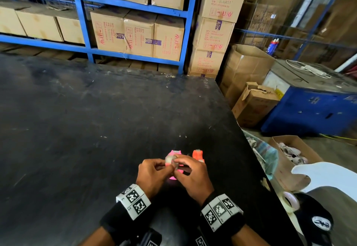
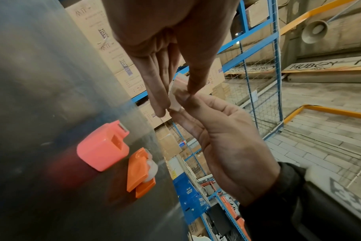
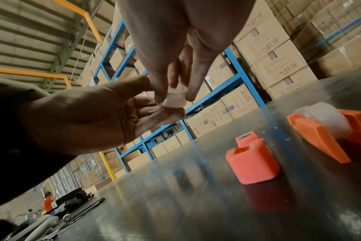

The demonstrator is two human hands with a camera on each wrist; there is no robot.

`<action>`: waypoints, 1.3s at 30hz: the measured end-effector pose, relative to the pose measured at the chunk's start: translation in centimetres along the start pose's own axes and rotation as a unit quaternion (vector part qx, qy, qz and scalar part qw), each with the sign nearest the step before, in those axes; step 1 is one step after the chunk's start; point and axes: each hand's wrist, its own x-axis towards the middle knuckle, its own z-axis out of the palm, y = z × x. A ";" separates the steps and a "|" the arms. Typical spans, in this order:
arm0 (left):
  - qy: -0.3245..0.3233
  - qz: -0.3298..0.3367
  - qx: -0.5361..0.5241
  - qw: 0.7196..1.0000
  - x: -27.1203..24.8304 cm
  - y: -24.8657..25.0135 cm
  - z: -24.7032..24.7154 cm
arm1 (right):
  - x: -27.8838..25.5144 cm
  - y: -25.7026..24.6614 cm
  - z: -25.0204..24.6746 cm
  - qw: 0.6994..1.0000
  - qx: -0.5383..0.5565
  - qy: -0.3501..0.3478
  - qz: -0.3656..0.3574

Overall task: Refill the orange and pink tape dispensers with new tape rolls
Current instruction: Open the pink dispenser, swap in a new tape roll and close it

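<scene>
- While both hands work above the black table (image 1: 96, 110), a small clear tape roll (image 3: 174, 98) is held between them, lifted clear of the surface and directly over the near end of the pink dispenser (image 1: 174, 160).
- Left hand (image 1: 154, 174): its fingers and thumb pinch one side of the roll, fingertips pointing toward the right hand.
- Right hand (image 1: 190, 176): thumb and forefinger pinch the roll from above, the other fingers loosely curled; it looks to be picking at the tape's free end, though the end itself is too small to make out.
- Pink dispenser (image 3: 252, 161): it lies on the table with its cutter blade pointing away from the person, so its long axis runs straight out from the hands. No roll is visible in it.
- Orange dispenser (image 3: 324, 130): just beside the pink one on its right, nearer the right hand, with a white roll already seated in it.
- Judgement: 1 of 2 refills seems done; the roll must go down and slightly forward into the pink body.
</scene>
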 end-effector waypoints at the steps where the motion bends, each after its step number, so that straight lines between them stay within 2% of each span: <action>1: 0.002 -0.005 0.002 1.000 0.0 -0.1 0.0 | -0.1 0.1 0.1 1.000 -0.003 0.001 0.003; 6: -0.007 -0.014 -0.001 1.000 0.6 -0.8 0.5 | -0.1 1.0 0.1 0.999 0.016 -0.012 0.029; 11: -0.065 -0.054 -0.001 0.996 1.5 -1.2 1.0 | 0.1 1.2 -0.2 0.975 0.156 -0.004 0.156; 16: -0.101 -0.051 0.012 0.993 2.3 -2.5 1.4 | 0.8 2.4 -0.2 0.977 0.088 -0.028 0.193; 21: -0.114 -0.049 0.033 0.992 2.9 -3.0 2.2 | 1.8 3.9 0.0 0.987 -0.020 -0.024 0.158; 24: -0.086 -0.061 0.025 0.994 4.0 -4.0 2.2 | 2.7 4.4 0.1 0.983 -0.104 -0.026 0.146; 27: -0.048 -0.068 0.080 0.993 5.2 -5.5 2.2 | 4.0 5.5 0.0 0.975 -0.120 -0.007 0.189; 32: -0.101 -0.075 0.201 0.971 6.9 -8.2 2.7 | 5.6 5.5 0.3 0.967 -0.160 -0.030 0.197; 36: -0.107 -0.059 0.217 0.968 7.2 -9.7 3.0 | 6.5 6.0 1.1 0.963 -0.168 -0.040 0.208; 39: -0.105 -0.041 0.222 0.969 7.0 -10.2 3.0 | 6.5 6.1 1.4 0.954 -0.200 -0.076 0.208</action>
